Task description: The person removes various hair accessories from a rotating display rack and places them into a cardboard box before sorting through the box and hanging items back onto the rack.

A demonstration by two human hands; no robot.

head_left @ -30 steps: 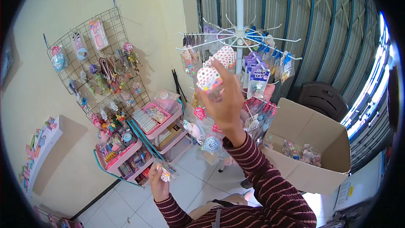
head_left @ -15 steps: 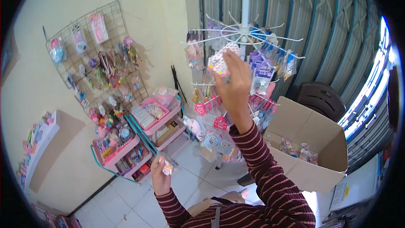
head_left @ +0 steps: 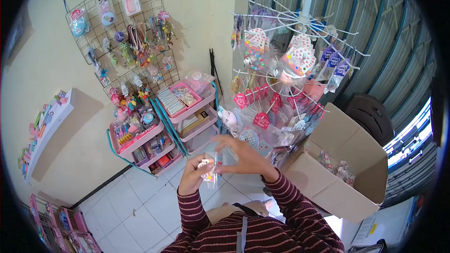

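Observation:
My left hand is closed on a small clear packet with a white, pink-patterned card, held upright at chest height. Close on its right, my right hand has thumb and fingers apart in a curve, the thumb tip at the packet's edge. Beyond both hands stands a white rotating display rack with hooks. Packets with heart-patterned cards hang on its upper hooks, and another such packet hangs to their left. Purple-carded packets hang on the right side.
An open cardboard box with several small packets inside stands at the right. Pink tiered trolleys stand against the wall, below a wire grid of hanging accessories. A dark chair is behind the box.
My right hand has come down from the rack to beside my left hand, leaving heart-patterned packets hanging on the hooks. My left hand has risen slightly with its packet. The view has shifted.

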